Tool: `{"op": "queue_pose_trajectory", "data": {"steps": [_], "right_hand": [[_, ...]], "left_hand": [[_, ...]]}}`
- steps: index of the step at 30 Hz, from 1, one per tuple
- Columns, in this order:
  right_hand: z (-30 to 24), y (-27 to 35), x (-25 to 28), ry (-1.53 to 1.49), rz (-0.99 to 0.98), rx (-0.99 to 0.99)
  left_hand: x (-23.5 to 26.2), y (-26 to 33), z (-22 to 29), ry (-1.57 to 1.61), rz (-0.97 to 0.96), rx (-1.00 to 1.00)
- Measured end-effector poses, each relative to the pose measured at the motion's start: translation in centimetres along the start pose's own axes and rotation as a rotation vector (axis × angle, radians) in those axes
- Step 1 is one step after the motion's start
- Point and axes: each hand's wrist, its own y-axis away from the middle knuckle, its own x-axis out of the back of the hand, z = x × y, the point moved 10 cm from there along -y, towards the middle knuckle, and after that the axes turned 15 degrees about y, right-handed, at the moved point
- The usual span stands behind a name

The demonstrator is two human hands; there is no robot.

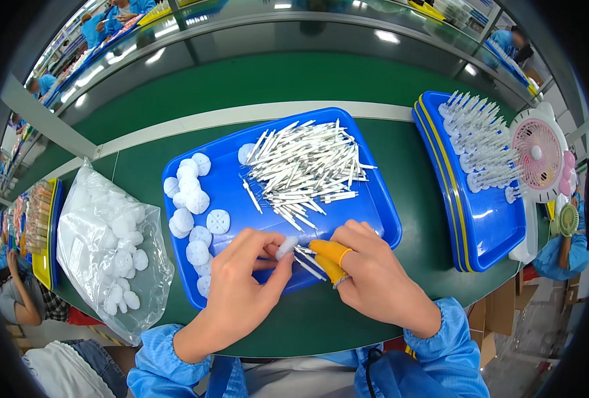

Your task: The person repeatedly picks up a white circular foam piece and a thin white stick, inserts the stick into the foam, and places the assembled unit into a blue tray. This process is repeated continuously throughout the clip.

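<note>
Over the near edge of a blue tray [374, 209], my left hand [240, 282] pinches a small white round plastic disc [286, 248] on its edge. My right hand [380, 275], with yellow covers [331, 252] on its fingers, is closed on several thin white sticks [311, 264] with metallic ends. The tips of these sticks meet the disc or lie right against it; I cannot tell which. Beyond my hands lies a big pile of the same sticks [307, 162]. Loose white discs [218, 221] are spread along the tray's left side.
At left lies a clear plastic bag [118, 245] of white discs. On the right, stacked blue and yellow trays [486, 225] hold discs with sticks standing in them [480, 139], beside a pink and white fan [538, 151]. Cardboard boxes [496, 312] sit below. Other people work farther off.
</note>
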Motion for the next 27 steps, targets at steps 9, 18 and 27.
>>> {"op": "queue_pose_trajectory", "data": {"steps": [9, 18, 27], "right_hand": [[-1.0, 0.0, 0.1, -0.007, 0.044, -0.011], [-1.1, -0.1, -0.6, -0.052, 0.018, -0.012], [-1.3, 0.4, 0.2, -0.143, 0.224, -0.060]], "left_hand": [[0.2, 0.0, 0.2, -0.050, 0.034, -0.020], [-0.1, 0.0, 0.4, -0.032, -0.001, -0.036], [-0.5, 0.8, 1.4, -0.130, -0.021, -0.171]]}}
